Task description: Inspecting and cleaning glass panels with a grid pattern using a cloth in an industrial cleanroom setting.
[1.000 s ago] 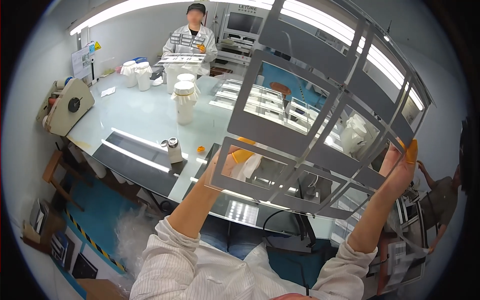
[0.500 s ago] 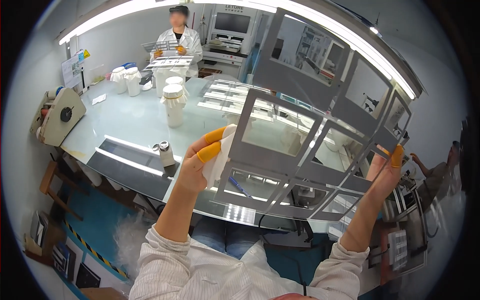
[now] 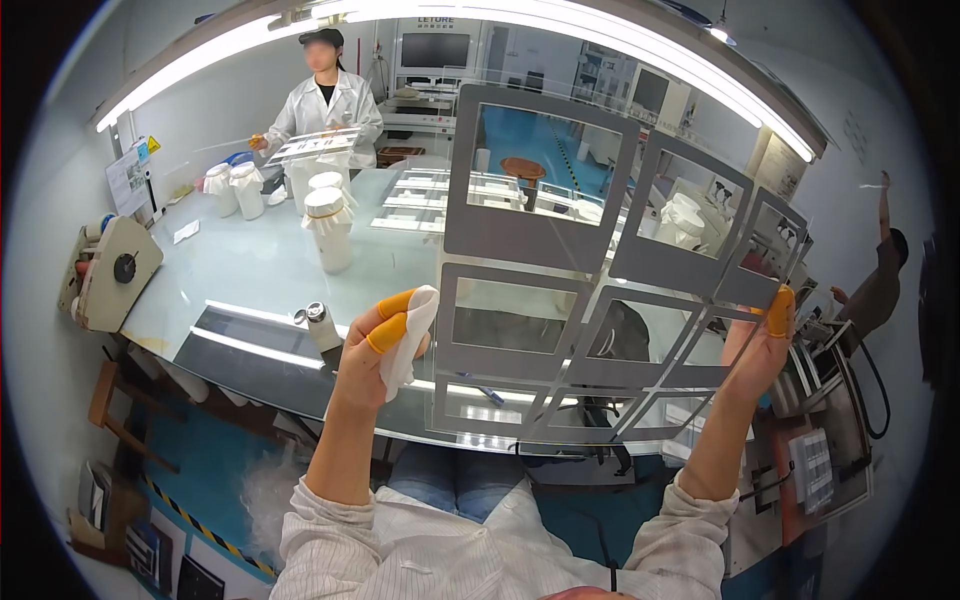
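A large clear sheet printed with grey rectangular frames [image 3: 540, 235] stands tilted up in front of me over the table. My right hand [image 3: 762, 350], with orange finger cots, grips the sheet at its right edge. By the sheet's left edge, my left hand [image 3: 362, 365], also in orange finger cots, is closed on a folded white cloth [image 3: 402, 355]. Whether the cloth touches the sheet, I cannot tell. Through the sheet's lower left part a blue pen [image 3: 487, 391] shows on the table.
A dispenser bottle [image 3: 322, 328] stands left of my left hand. White cloth-covered jars [image 3: 329, 240] stand farther back, near more framed sheets [image 3: 412, 214] on the glass table [image 3: 260, 268]. A beige machine [image 3: 110, 275] sits at the left corner. A co-worker [image 3: 330, 105] stands across the table.
The framed sheet has swung, its top coming down and to the left. My left hand with the cloth has moved left and slightly down. The co-worker's one hand has moved out to the left.
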A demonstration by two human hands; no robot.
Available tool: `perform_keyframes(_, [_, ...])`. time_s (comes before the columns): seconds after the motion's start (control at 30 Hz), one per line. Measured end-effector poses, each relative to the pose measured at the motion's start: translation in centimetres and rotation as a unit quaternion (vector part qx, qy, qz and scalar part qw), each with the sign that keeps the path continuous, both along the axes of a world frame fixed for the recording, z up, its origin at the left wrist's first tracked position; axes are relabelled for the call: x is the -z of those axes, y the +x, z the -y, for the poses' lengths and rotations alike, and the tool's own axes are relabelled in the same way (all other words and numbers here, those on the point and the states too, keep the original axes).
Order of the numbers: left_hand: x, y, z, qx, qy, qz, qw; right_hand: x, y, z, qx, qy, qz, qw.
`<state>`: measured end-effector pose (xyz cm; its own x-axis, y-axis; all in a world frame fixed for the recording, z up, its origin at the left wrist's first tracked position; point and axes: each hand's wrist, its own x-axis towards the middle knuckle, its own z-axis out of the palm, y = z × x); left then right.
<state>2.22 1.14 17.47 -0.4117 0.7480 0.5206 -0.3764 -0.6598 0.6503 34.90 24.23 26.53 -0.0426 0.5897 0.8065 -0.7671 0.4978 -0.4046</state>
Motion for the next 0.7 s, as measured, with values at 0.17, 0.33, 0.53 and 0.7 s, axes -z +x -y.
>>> perform_keyframes(0.17, [0.5, 0.3, -0.5, 0.006, -0.01, -0.001, 1.0, 0.1, 0.4, 0.0, 0.005, -0.003, -0.017, 1.0])
perform_keyframes(0.33, [1.6, 0.0, -0.3, -0.034, -0.034, 0.037, 0.998, 0.0, 0.1, 0.2, 0.015, 0.032, 0.001, 0.999])
perform_keyframes(0.53, [2.3, -0.2, -0.7, -0.018, -0.022, 0.051, 0.998, -0.3, 0.3, 0.9, 0.042, 0.048, 0.024, 0.998])
perform_keyframes(0.7, [1.6, 0.3, -1.1, -0.028, -0.027, 0.057, 0.998, -0.7, 0.4, 1.0, 0.057, 0.044, 0.027, 0.997])
